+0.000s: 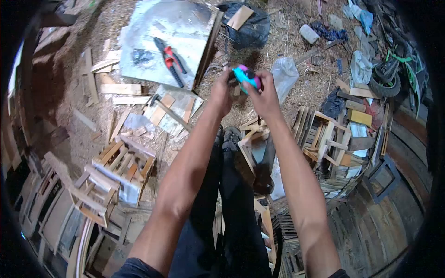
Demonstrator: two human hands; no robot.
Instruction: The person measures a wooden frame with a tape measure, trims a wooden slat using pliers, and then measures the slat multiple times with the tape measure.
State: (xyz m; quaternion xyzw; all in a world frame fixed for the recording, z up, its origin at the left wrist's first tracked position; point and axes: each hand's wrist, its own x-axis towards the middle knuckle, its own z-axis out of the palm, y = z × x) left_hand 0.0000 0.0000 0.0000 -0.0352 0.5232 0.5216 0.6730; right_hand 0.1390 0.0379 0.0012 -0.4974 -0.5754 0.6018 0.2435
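Note:
A small rounded turquoise, purple and black thing (244, 77), which looks like a tape measure, is held up in front of me over the ground. My right hand (265, 95) grips its right side, the thumb across the near face. Curled fingers of my left hand (221, 92) meet its left end, though their exact hold is partly hidden. Beyond my left hand, red-and-black pliers or cutters (170, 60) lie on a pale, stained board (134, 69). A hammer (169, 111) rests across a lower board with wood pieces, left of my feet.
Wooden crate-like frames (123, 162) stand at lower left, and more (324, 139) at right. Loose wood strips (121, 89) and shavings cover the ground. A clear plastic bag (283, 76), a black bag (245, 32) and a wheeled thing (385, 81) lie farther out.

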